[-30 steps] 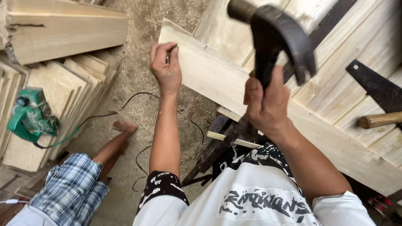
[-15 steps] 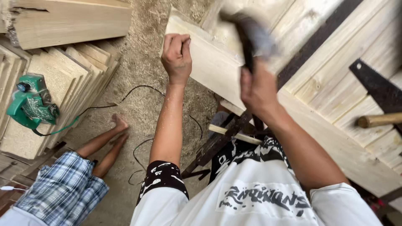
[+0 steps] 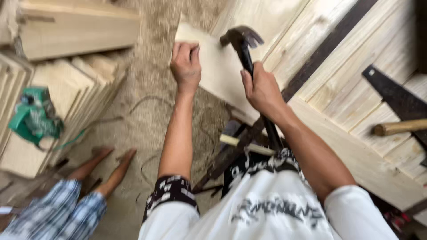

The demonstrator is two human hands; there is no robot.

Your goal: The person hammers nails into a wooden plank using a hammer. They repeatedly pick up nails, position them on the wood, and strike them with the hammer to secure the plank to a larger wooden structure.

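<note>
Down from its blurred swing half a second ago, the claw hammer (image 3: 242, 42) now shows sharply, its dark head just above the pale board (image 3: 213, 66) and close to the fingertips of the left hand. Nearest the camera, a white shirt with black print (image 3: 267, 209) fills the bottom edge, both forearms reaching away from it. Right hand (image 3: 262, 91) is clenched around the hammer's dark handle, lower in view than before, when it was smeared by motion. Left hand (image 3: 186, 66) sits at almost the same spot on the board's near edge, thumb and fingers pinched together; whatever they pinch is too small to make out. Beyond lies a sawdust floor (image 3: 151, 89) with a thin black cable. At left, another person's bare legs (image 3: 104, 171) have drawn in, and a green power tool (image 3: 33, 118) rests on stacked planks (image 3: 80, 98). At right, a handsaw (image 3: 400, 102) and a wooden handle (image 3: 398, 127) lie on the wide panel of boards (image 3: 356, 80).
</note>
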